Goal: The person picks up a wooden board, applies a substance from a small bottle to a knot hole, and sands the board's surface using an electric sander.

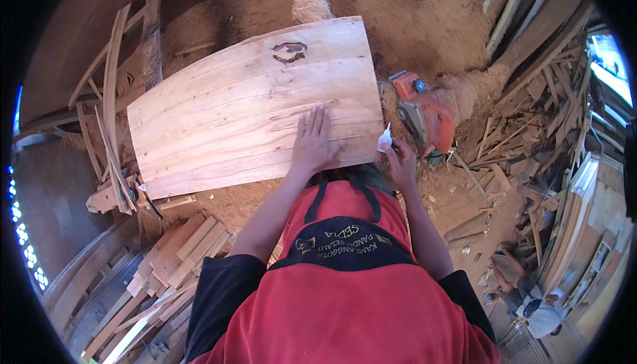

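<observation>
A wide pale wooden panel [245, 112] lies in front of me, with a dark-edged knot hole [289, 52] near its far side. My left hand [314, 144] rests flat on the panel's near part, fingers stretched toward the far side. Just off the panel's right edge, my right hand [401, 162] grips a small white glue bottle [384, 141] with a narrow nozzle pointing up. An orange power planer [428, 118] stands right of the panel, beyond my right hand.
Wood shavings [424, 25] cover the ground beyond the panel. Stacked boards [179, 258] lie at the lower left, and scrap wood [524, 145] is heaped at the right. Upright planks [531, 12] lean at the far right. Another person [537, 311] sits at the lower right.
</observation>
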### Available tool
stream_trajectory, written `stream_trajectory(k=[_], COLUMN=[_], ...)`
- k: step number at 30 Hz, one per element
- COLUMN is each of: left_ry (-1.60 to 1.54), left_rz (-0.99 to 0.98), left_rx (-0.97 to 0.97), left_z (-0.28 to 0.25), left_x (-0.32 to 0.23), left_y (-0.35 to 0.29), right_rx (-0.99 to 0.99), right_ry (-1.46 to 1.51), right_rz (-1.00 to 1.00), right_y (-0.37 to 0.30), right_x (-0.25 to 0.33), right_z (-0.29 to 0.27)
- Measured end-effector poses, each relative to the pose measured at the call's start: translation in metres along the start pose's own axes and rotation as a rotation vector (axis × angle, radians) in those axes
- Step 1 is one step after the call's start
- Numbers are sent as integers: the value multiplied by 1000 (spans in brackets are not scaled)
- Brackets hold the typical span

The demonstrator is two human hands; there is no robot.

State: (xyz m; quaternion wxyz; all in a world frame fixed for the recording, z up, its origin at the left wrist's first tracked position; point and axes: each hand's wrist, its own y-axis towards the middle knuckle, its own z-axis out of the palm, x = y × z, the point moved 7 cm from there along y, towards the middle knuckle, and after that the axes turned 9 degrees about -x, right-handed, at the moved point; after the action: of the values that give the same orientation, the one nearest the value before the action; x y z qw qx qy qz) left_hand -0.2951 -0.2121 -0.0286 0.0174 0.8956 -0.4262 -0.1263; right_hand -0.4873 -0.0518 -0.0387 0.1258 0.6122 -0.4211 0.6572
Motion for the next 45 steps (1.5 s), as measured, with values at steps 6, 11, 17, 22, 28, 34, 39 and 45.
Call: stream_trajectory(k=[6, 11, 17, 22, 28, 34, 39, 45], left_ry=[-133, -254, -90, -255, -407, -173, -250, 23], left_rz=[122, 131, 460, 545, 676, 347, 354, -84], left_rx=[71, -78, 150, 212, 212, 116, 100, -32], left_z=[8, 12, 36, 4, 9, -6, 16, 3], left_x=[-1, -4, -34, -45, -73, 18, -31, 16], left_y=[9, 110, 95, -8, -41, 14, 2, 21], right_rx=[-10, -32, -76, -90, -88, -68, -51, -50], right_ry=[-89, -78, 0, 29, 29, 69, 44, 64], right_rz=[-81, -96, 9, -40, -49, -50, -81, -86], right_y=[-1, -1, -4, -4, -5, 0, -4, -10], right_x=[3, -7, -10, -15, -3, 4, 18, 19], right_z=[-1, -6, -6, -21, -13, -17, -4, -9])
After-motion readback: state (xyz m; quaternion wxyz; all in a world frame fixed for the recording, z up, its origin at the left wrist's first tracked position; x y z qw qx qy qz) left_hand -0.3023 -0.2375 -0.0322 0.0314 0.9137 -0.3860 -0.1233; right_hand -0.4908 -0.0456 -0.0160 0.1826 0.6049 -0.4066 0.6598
